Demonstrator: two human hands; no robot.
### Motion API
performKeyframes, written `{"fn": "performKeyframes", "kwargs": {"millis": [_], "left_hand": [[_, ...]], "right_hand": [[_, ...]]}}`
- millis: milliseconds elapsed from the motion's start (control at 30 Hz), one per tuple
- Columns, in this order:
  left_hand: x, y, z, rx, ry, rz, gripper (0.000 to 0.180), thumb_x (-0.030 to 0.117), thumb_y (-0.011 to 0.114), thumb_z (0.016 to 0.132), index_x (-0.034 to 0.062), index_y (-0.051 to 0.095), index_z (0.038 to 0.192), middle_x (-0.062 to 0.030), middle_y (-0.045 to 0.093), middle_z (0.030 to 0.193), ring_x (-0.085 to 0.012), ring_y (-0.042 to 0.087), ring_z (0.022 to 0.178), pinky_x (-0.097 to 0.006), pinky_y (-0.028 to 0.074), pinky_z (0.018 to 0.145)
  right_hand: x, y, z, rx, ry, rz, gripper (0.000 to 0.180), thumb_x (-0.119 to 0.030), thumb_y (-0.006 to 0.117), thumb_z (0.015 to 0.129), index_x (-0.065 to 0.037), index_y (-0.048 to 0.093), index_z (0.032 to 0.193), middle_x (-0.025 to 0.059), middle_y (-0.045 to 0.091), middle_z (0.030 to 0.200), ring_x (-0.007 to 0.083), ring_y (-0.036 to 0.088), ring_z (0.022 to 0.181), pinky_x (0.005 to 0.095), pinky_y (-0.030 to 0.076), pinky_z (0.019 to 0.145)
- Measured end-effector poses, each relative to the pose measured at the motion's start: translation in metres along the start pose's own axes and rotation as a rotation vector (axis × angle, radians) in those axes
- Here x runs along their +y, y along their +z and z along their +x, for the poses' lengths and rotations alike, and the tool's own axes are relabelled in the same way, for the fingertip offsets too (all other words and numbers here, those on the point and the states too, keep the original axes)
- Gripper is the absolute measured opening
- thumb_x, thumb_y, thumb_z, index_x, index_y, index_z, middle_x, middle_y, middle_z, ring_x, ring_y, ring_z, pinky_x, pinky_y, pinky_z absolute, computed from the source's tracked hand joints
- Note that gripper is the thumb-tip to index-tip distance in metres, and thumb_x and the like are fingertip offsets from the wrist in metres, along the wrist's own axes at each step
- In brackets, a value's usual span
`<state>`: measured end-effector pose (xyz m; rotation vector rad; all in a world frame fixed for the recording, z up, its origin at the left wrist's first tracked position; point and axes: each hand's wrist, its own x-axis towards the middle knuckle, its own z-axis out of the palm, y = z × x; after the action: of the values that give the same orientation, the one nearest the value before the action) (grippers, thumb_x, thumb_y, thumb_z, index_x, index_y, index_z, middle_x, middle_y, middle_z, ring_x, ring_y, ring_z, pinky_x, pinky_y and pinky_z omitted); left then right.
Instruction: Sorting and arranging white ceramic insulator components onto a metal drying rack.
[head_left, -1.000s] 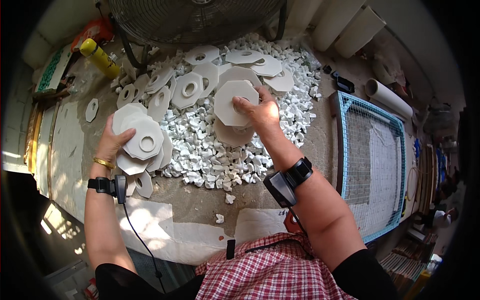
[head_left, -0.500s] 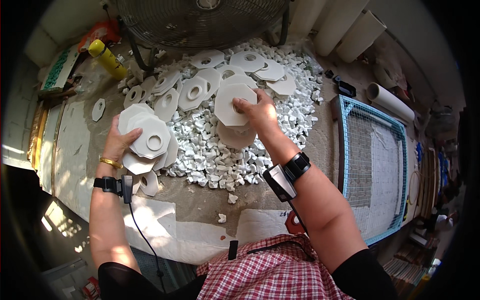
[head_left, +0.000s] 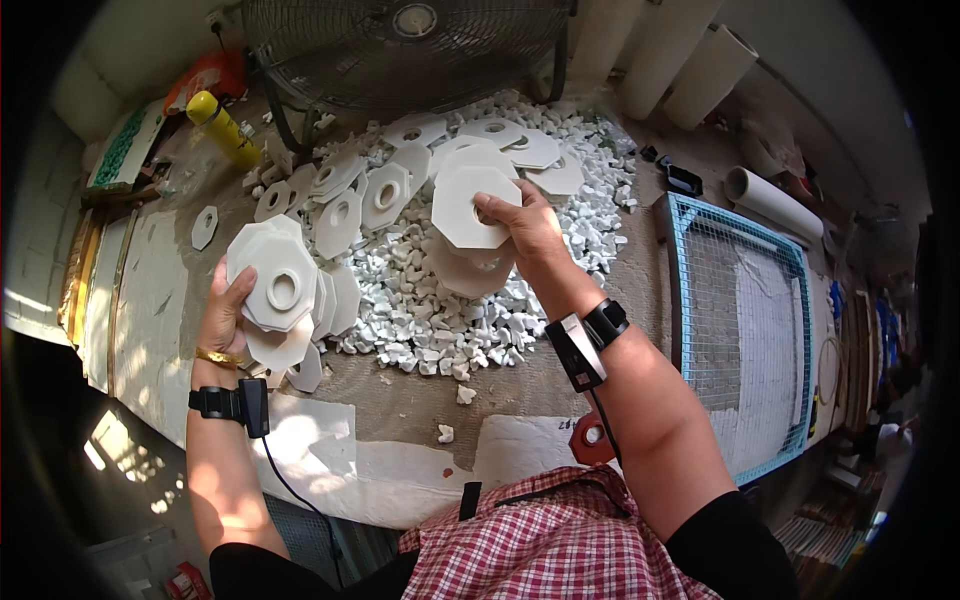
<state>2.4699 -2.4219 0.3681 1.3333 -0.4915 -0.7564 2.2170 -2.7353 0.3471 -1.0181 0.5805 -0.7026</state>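
1. While the left hand (head_left: pixel 222 318) is holding a bunch of flat white pieces (head_left: pixel 258 268), the right hand (head_left: pixel 533 228) is holding a flat white plate (head_left: pixel 458 212) over the middle of the table (head_left: pixel 400 412).
2. The left grip is curling around the left side of the bunch, bending just as far as the bunch is thick. The thumb is lying on top and the other fingers are hiding behind. The bunch is sitting toward the left edge of the table.
3. The right grip is pinching the right side of the plate. The thumb is lying by the hole and the other fingers are going behind. I cannot tell if it is holding one plate or a few together.
4. The front piece in each hand is showing eight sides and a round hole.
5. More loose white pieces (head_left: pixel 338 236) are lying between the hands and the far edge, many of them on a big heap of white bits (head_left: pixel 440 335).
6. A big dark fan (head_left: pixel 370 60) is standing by the far edge, and a yellow bottle (head_left: pixel 226 132) is leaning near the far left corner.
7. A blue frame (head_left: pixel 677 290) with wire mesh is lying along the right edge.
8. A red piece (head_left: pixel 583 450) with a hole is lying near the front edge, just beside the right forearm.
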Motion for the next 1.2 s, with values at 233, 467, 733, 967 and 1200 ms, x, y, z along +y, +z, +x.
{"fn": "performKeyframes", "kwargs": {"millis": [233, 467, 733, 967, 1200], "left_hand": [[-0.007, 0.1, -0.065, -0.137, 0.0, -0.1, 0.066, 0.022, 0.07, 0.089, 0.0058, 0.036, 0.143, -0.0105, 0.057, 0.128, -0.0241, 0.061, 0.113, -0.039, 0.053, 0.095], [-0.056, 0.287, -0.151, -0.422, -0.247, -0.313, 0.065, -0.001, 0.06, 0.083, 0.0045, 0.034, 0.142, -0.0155, 0.053, 0.132, -0.0297, 0.056, 0.122, -0.04, 0.049, 0.104], [-0.137, 0.535, -0.239, -0.697, -0.357, -0.085, 0.068, 0.011, 0.078, 0.081, 0.005, 0.039, 0.136, -0.0112, 0.06, 0.12, -0.0219, 0.062, 0.108, -0.036, 0.051, 0.095], [-0.207, 0.737, -0.321, -0.648, -0.243, 0.102, 0.066, 0.006, 0.083, 0.075, 0.0043, 0.044, 0.129, -0.0107, 0.062, 0.113, -0.0196, 0.064, 0.099, -0.031, 0.054, 0.086], [-0.272, 0.925, -0.363, -0.614, -0.161, 0.189, 0.062, 0.012, 0.083, 0.077, 0.0074, 0.046, 0.127, -0.0089, 0.063, 0.112, -0.0192, 0.063, 0.1, -0.031, 0.052, 0.086]], "right_hand": [[-0.051, -0.11, -0.104, 0.062, -0.016, 0.121, 0.047, -0.006, 0.077, 0.082, 0.002, 0.052, 0.121, 0.0065, 0.065, 0.096, 0.013, 0.063, 0.084, 0.0285, 0.053, 0.077], [-0.104, -0.284, -0.315, 0.411, -0.035, 0.068, 0.049, -0.007, 0.078, 0.08, 0.0, 0.053, 0.121, 0.0086, 0.066, 0.103, 0.0149, 0.066, 0.089, 0.0303, 0.055, 0.081], [-0.146, -0.44, -0.474, 0.698, -0.202, -0.001, 0.039, -0.005, 0.078, 0.079, -0.002, 0.058, 0.112, 0.0085, 0.068, 0.099, 0.0165, 0.068, 0.086, 0.0305, 0.056, 0.079], [-0.187, -0.607, -0.519, 0.729, -0.245, 0.024, 0.044, -0.003, 0.077, 0.081, 0.003, 0.055, 0.119, 0.0094, 0.067, 0.1, 0.0164, 0.067, 0.083, 0.0283, 0.056, 0.074], [-0.247, -0.805, -0.525, 0.635, -0.226, -0.038, 0.04, -0.002, 0.077, 0.077, 0.003, 0.06, 0.113, 0.009, 0.068, 0.089, 0.0156, 0.067, 0.078, 0.0281, 0.055, 0.07]]}}
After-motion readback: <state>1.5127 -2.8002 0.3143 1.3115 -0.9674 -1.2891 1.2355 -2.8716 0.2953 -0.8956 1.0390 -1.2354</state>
